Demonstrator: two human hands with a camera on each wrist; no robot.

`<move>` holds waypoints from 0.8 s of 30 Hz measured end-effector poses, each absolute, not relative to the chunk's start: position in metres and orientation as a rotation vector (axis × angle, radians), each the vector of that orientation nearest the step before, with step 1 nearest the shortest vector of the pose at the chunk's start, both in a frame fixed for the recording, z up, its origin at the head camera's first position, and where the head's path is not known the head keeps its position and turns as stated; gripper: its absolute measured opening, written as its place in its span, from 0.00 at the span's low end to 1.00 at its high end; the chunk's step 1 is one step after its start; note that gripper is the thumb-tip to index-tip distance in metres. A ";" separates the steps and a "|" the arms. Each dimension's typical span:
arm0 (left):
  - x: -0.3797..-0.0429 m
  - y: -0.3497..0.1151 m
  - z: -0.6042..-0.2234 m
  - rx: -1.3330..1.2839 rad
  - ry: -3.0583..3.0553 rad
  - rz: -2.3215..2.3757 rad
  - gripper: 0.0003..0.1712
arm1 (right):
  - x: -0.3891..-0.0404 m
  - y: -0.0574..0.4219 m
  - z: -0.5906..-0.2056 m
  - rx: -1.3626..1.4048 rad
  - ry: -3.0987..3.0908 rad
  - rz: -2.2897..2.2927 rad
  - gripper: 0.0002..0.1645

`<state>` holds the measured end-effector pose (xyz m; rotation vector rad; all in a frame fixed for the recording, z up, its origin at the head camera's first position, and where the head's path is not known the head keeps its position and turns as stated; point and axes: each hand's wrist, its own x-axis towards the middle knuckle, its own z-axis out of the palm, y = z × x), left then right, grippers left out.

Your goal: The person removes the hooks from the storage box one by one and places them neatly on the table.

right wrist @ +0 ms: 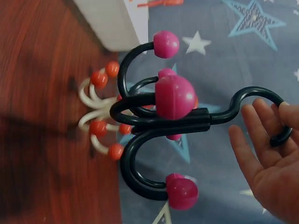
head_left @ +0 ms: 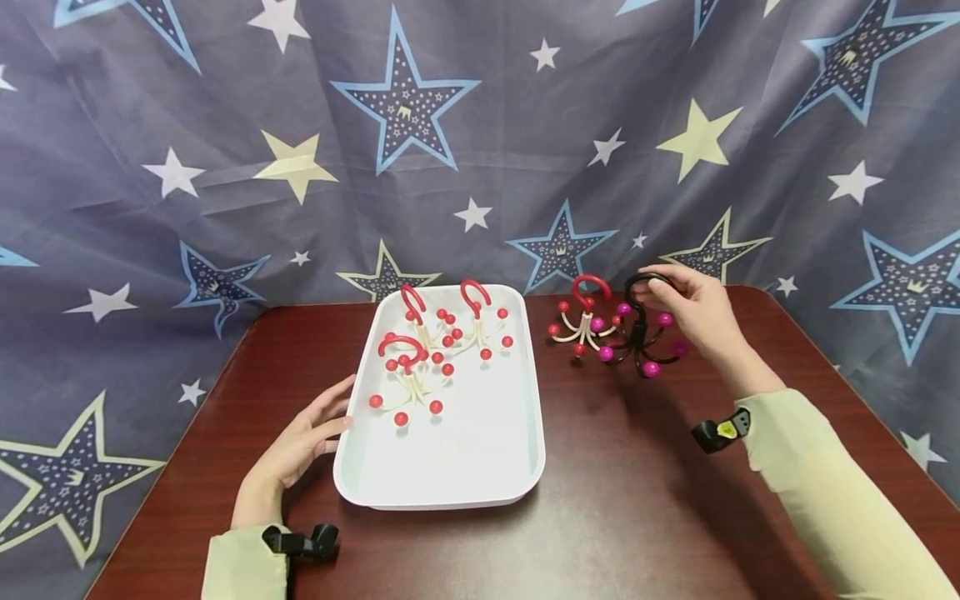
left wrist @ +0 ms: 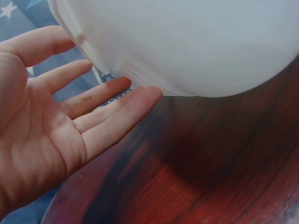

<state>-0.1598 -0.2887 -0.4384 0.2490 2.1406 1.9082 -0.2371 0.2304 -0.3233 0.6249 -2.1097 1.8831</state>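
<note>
My right hand [head_left: 693, 308] pinches the curved top of a black multi-arm hanger hook [head_left: 637, 333] with magenta ball tips, also large in the right wrist view. It hangs above the table, hook end up. Just left of it a cream hanger hook [head_left: 583, 325] with a red top and red balls stands on the table, partly overlapped by the black one. Along the left side of a white tray [head_left: 450, 467], my left hand [head_left: 303, 437] has its fingers extended, fingertips at the tray's wall. Three cream-and-red hanger hooks [head_left: 412, 387] sit inside the tray toward its back left.
The dark red-brown wooden table [head_left: 600, 517] carries the tray near its middle. Behind it hangs a grey-blue curtain [head_left: 480, 150] with stars. Each wrist bears a black strapped device [head_left: 303, 542].
</note>
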 end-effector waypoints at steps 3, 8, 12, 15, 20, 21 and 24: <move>-0.160 -0.289 -0.439 0.250 2.144 1.916 0.35 | -0.240 0.240 -0.328 0.582 -2.096 1.888 0.16; -0.159 -0.288 -0.436 0.247 2.134 1.918 0.36 | -0.248 0.251 -0.337 0.461 -2.099 1.886 0.17; -0.158 -0.287 -0.434 0.248 2.121 1.922 0.36 | -0.255 0.257 -0.342 0.399 -2.069 1.925 0.16; -0.158 -0.286 -0.433 0.240 2.119 1.924 0.36 | -0.261 0.259 -0.346 0.338 -2.070 1.905 0.15; -0.158 -0.287 -0.433 0.235 2.123 1.918 0.36 | -0.270 0.260 -0.354 0.232 -2.096 1.809 0.14; -0.158 -0.287 -0.433 0.233 2.123 1.918 0.36 | -0.271 0.260 -0.355 0.218 -2.089 1.814 0.13; -0.158 -0.287 -0.434 0.230 2.123 1.916 0.36 | -0.276 0.261 -0.358 0.161 -2.096 1.797 0.13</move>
